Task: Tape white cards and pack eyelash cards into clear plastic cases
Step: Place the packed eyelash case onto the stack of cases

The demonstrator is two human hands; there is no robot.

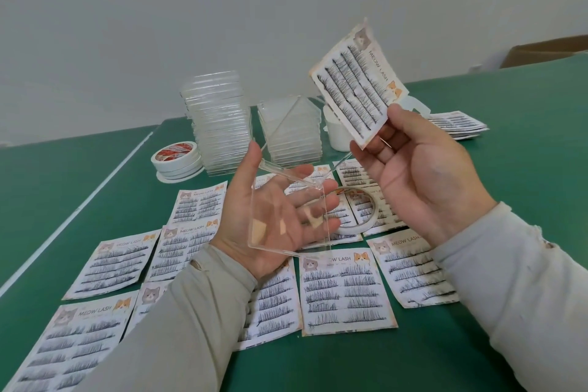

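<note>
Over the big green table [413,360] covered in lash sheets, the left hand [273,216] cradles an open clear plastic case [286,219] on loosely spread fingers, while the right hand [420,175] pinches a cat-printed eyelash card [356,83] up-right of it, long axis tilted toward the case.
</note>
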